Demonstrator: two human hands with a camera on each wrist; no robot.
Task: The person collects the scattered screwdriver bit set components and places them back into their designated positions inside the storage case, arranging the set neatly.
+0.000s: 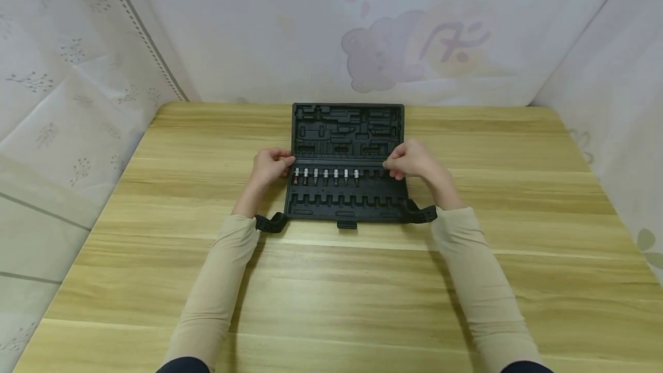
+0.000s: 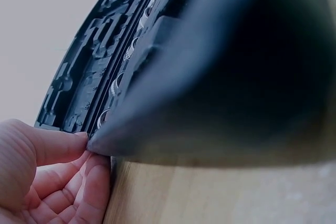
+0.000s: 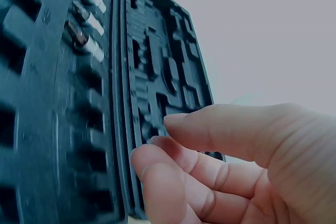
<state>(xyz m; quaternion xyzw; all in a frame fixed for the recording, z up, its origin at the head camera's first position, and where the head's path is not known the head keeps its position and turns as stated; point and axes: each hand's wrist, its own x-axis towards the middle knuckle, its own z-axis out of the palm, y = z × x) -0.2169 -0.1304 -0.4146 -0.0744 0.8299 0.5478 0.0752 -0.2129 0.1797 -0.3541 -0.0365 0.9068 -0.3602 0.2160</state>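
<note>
A black plastic socket case [image 1: 380,189] lies unfolded on the table, its moulded lid [image 1: 348,128] at the back. Several silver bit sockets [image 1: 326,176] stand in a row in the upper slots, from the left side to past the middle. My left hand [image 1: 270,166] pinches the case's left edge by the hinge, thumb on top and fingers beneath, as the left wrist view shows. Over the right edge near the hinge is my right hand [image 1: 411,159]. Its thumb and loosely bent fingers [image 3: 163,192] hold nothing in the right wrist view.
The wood-grain table [image 1: 342,304] carries the case near its back edge. A black latch [image 1: 347,224] juts from the case's front. Black wrist straps [image 1: 271,223] hang at both forearms, close to the front corners. Patterned curtains [image 1: 248,27] stand behind and beside the table.
</note>
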